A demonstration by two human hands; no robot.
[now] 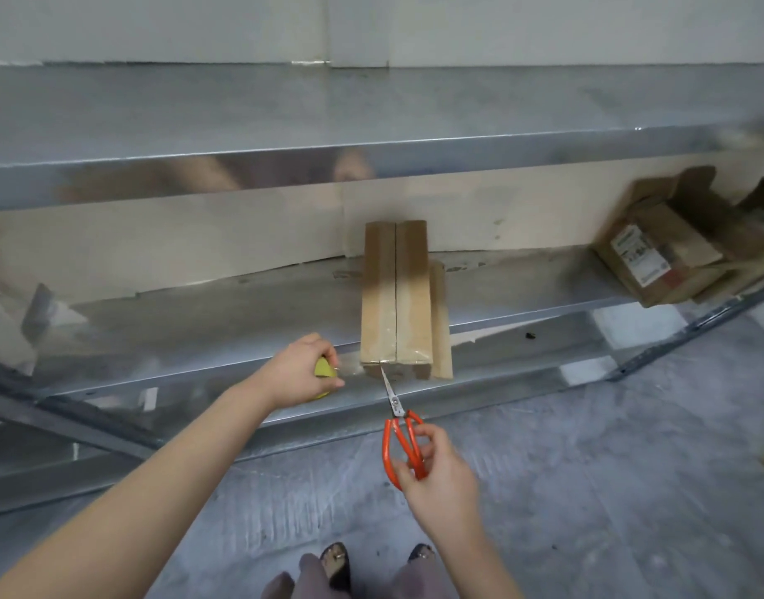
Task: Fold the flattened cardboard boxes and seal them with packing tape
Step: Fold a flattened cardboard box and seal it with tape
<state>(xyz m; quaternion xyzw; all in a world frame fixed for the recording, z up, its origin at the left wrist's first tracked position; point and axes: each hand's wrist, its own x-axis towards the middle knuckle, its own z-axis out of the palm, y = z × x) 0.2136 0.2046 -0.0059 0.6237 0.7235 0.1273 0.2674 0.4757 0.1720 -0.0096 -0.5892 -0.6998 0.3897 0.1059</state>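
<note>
A long narrow cardboard box (399, 296) lies on the lower metal shelf (198, 330), its two top flaps meeting in a centre seam under clear tape. A side flap sticks out along its right. My left hand (300, 371) grips a yellow-green tape roll (324, 370) just left of the box's near end. A thin strip of clear tape runs from the roll toward the box. My right hand (432, 473) holds orange-handled scissors (399, 430), with the blade tips at the near end of the seam.
An upper metal shelf (371, 123) juts out overhead. Opened cardboard boxes (674, 244) with a printed label sit on the lower shelf at far right. Diagonal braces run under the shelf at left. My feet (371, 559) stand on grey concrete floor.
</note>
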